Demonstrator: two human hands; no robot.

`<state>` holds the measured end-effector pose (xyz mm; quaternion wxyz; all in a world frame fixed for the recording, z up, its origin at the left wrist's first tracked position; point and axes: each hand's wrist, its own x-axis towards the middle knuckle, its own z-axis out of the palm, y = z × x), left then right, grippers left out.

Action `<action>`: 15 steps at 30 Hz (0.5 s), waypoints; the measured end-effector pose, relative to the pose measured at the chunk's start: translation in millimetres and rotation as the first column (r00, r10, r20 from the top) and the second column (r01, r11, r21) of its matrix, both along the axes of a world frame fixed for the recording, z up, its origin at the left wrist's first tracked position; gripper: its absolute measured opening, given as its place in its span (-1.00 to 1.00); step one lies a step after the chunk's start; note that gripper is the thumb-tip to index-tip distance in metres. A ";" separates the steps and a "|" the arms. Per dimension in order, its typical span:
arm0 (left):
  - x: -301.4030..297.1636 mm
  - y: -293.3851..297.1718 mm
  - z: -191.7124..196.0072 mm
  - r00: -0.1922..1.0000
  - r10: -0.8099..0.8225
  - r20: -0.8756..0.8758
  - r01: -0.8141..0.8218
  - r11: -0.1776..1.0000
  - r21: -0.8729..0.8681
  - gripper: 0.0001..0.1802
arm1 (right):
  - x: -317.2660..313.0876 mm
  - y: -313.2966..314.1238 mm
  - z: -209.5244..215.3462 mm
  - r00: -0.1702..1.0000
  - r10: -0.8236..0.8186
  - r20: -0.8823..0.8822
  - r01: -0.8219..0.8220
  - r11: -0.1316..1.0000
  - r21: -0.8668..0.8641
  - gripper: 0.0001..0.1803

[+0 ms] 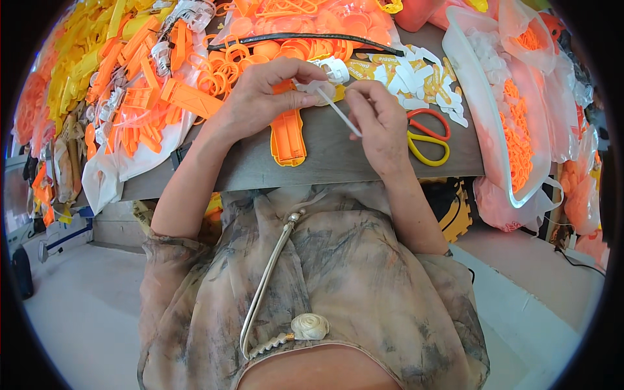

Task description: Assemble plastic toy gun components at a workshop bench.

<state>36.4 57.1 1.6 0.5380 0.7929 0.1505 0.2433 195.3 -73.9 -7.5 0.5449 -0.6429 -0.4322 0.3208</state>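
Observation:
Over the table, my left hand (270,97) pinches a small translucent round plastic part (320,95) between thumb and fingers. A thin white plastic tube (339,114) slants from that part down toward my right hand (380,123). The right hand's thumb and fingers are curled together close beside the tube; whatever they hold, if anything, is hidden. Under my left hand lies an orange plastic housing (288,138) with a yellow edge, partly covered by the fingers. Just beyond the fingers sits a white and clear plastic piece (335,69).
Scissors (429,138) with red and yellow handles lie right of my right hand. White cut-out labels (416,75) spread behind them. Orange parts (146,97) heap at left, orange rings (224,68) at the back. A white tub (478,123) with orange chain pieces (517,140) stands right.

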 end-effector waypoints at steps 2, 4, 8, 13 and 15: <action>0.6 -2.2 -2.1 0.999 0.034 0.016 -0.035 0.996 0.077 -0.67 | 0.0 -4.1 0.3 0.996 -0.033 -0.077 0.031 0.999 -0.034 -0.79; 0.4 -2.4 -4.3 0.997 0.060 -0.043 -0.048 0.969 0.244 -0.65 | -0.4 -7.9 -4.6 0.982 -0.044 -0.183 0.023 0.993 -0.114 -0.64; 4.1 -5.3 -2.8 0.999 0.034 -0.014 -0.026 0.920 0.392 -0.65 | -14.0 -19.1 -20.4 0.986 -0.055 -0.159 0.043 0.996 -0.078 -0.61; 5.0 -7.5 -1.8 0.997 0.063 -0.038 -0.042 0.913 0.406 -0.66 | 13.4 -16.0 -24.8 0.982 -0.116 -0.152 0.106 0.992 -0.073 -0.65; 6.3 -7.0 -1.6 0.997 0.064 -0.033 -0.045 0.912 0.407 -0.66 | 24.1 -13.2 -26.5 0.986 -0.118 -0.120 0.114 0.993 -0.038 -0.68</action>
